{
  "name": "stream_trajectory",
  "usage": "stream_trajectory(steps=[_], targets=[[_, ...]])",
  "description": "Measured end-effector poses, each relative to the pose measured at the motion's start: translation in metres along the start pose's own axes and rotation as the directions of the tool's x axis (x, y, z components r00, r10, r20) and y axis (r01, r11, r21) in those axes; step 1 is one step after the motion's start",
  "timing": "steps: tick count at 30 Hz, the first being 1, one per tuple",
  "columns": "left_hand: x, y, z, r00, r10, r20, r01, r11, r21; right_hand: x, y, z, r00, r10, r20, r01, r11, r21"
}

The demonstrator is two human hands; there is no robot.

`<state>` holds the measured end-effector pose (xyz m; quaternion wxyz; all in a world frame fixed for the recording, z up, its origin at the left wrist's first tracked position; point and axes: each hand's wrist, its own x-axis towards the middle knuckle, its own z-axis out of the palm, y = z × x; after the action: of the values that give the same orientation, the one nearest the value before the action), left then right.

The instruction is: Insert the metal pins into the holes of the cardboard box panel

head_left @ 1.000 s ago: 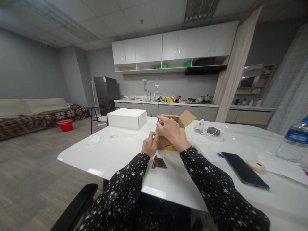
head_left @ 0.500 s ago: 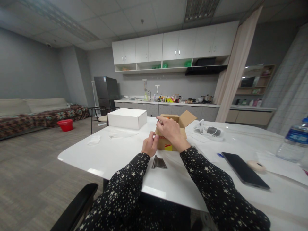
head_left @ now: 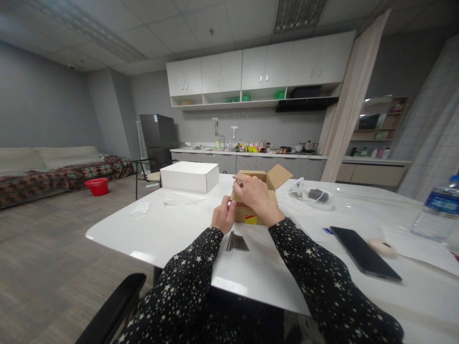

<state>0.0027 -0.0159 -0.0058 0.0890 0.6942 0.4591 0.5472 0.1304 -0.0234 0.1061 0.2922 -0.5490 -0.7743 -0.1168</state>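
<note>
A small brown cardboard box [head_left: 245, 216] with a red and yellow mark stands on the white table, one flap raised at its right. My left hand [head_left: 224, 216] is closed at the box's near left edge, thumb and fingers pinched against it. My right hand [head_left: 254, 193] reaches across the top of the box, its fingers bent together at the left side. A small dark bit shows at those fingertips, too small to name. Just in front of the box lies a row of thin dark metal rods, perhaps nails [head_left: 237, 241]. My right hand hides much of the box's opening.
A white box [head_left: 190, 177] stands at the back left of the table [head_left: 143, 239], near thin clear plastic. To the right are a white cable and dish [head_left: 319, 198], a black phone [head_left: 364, 253], a round beige case [head_left: 382, 247] and a water bottle [head_left: 437, 210].
</note>
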Motion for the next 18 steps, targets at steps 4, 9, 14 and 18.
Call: stream_trajectory(steps=[4, 9, 14, 18], targets=[[-0.0003, 0.0002, 0.0, 1.0, -0.001, -0.003, 0.001, 1.0, 0.002, -0.0004, 0.0013, -0.0023, 1.0, -0.021, 0.017, 0.022, 0.999, -0.029], [-0.0003, 0.0008, -0.0008, 1.0, -0.003, 0.006, 0.003, 1.0, -0.001, -0.0007, 0.0013, -0.0043, 0.997, -0.045, 0.058, 0.047, 0.998, -0.043], [0.0002, -0.0005, -0.0006, 1.0, 0.0, 0.007, 0.0, 1.0, 0.002, -0.0002, 0.0007, -0.005, 0.995, -0.044, 0.085, 0.047, 0.998, -0.031], [0.0009, -0.0025, 0.001, 1.0, 0.004, 0.002, -0.004, 1.0, -0.002, 0.0013, 0.0043, -0.0068, 0.995, -0.034, 0.095, 0.036, 0.999, -0.023]])
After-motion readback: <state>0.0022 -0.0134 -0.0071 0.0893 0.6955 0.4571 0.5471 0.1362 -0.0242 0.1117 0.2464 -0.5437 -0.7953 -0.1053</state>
